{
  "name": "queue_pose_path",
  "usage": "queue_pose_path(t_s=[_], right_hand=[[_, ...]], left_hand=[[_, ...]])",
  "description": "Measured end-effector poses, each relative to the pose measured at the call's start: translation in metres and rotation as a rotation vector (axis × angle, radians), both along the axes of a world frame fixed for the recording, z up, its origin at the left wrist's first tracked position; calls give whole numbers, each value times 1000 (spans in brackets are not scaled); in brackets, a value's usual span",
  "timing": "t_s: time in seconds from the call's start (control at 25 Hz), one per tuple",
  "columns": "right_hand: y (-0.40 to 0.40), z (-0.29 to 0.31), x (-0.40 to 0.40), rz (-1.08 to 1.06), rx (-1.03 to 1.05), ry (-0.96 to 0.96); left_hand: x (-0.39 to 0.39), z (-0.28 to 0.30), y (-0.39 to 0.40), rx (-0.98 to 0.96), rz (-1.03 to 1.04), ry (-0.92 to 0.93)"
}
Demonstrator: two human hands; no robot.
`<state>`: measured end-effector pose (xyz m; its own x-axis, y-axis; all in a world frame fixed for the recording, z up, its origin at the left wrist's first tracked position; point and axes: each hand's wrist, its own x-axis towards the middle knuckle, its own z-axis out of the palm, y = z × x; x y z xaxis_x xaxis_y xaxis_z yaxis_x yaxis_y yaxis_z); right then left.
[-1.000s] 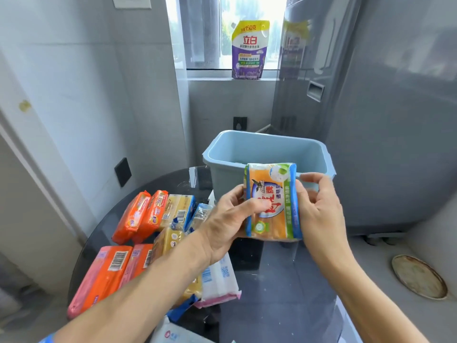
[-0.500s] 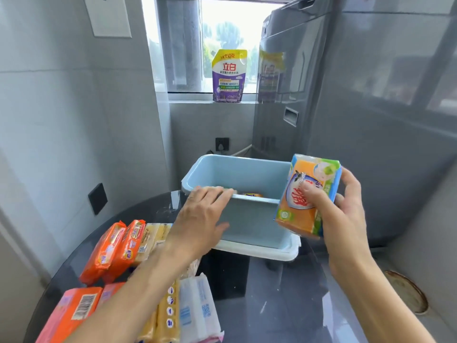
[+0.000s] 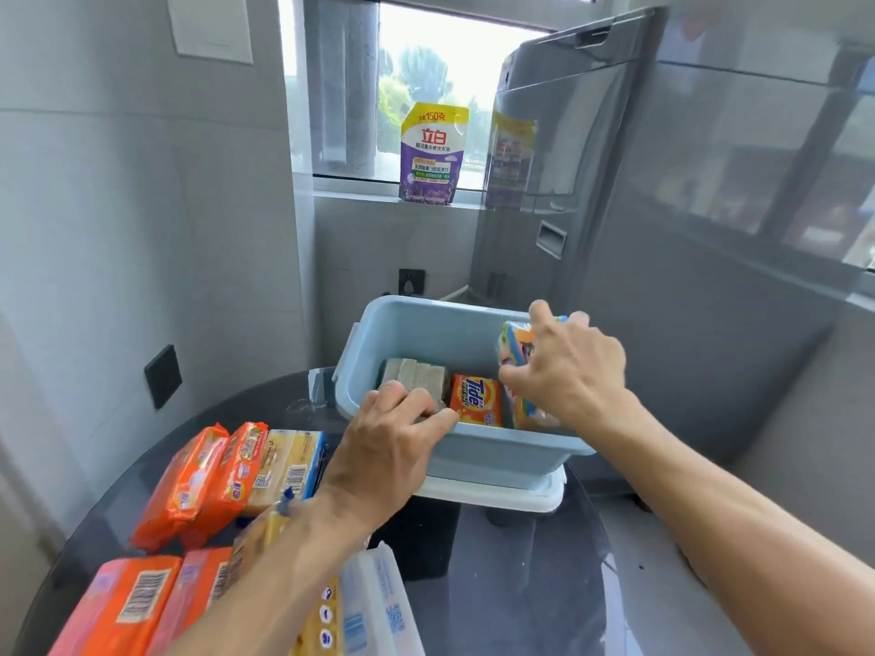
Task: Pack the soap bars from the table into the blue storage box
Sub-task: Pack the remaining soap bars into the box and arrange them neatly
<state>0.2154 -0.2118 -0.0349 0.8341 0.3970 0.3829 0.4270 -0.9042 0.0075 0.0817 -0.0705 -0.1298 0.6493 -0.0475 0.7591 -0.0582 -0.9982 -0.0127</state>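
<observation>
The blue storage box (image 3: 426,333) stands on a white lid at the far side of the dark round table (image 3: 521,584). Inside it lie grey-brown soap bars (image 3: 416,371) and an orange Tide bar (image 3: 478,400). My right hand (image 3: 568,371) grips an orange, blue-edged soap pack (image 3: 513,343), holding it upright inside the box at its right end. My left hand (image 3: 393,442) rests on the box's near rim, fingers curled over it. Orange soap packs (image 3: 199,480), yellow packs (image 3: 289,466) and a white pack (image 3: 374,608) lie on the table's left side.
A purple detergent pouch (image 3: 433,153) stands on the window sill behind the box. A grey appliance (image 3: 663,229) fills the right side. Tiled wall with a black socket (image 3: 162,376) is at the left. The white lid (image 3: 497,494) sticks out under the box.
My right hand has carried the orange soap pack from in front of the box down into its right end. My left hand stayed on the near rim and curled over it.
</observation>
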Motion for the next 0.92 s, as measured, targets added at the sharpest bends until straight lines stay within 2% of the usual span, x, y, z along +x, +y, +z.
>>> queue_pose_path(t_s=[0.24,0.36,0.44,0.6,0.76,0.92], right_hand=[[18,-39,38,-99,-288,84],[16,-58,50,-68,-479,140],[8,-51,57,42,-465,241],[-11,-40,62,227,-264,250],[-12,-42,52,294,-261,643],[-12,-39,55,260,-185,750]], left_hand=[[-5,2,-3,34,-91,54],[-2,6,-5,-7,-71,73],[3,8,-6,-53,-68,70],[11,5,-3,-129,-74,60],[15,2,-2,-172,-68,64],[17,7,-1,-202,-61,73]])
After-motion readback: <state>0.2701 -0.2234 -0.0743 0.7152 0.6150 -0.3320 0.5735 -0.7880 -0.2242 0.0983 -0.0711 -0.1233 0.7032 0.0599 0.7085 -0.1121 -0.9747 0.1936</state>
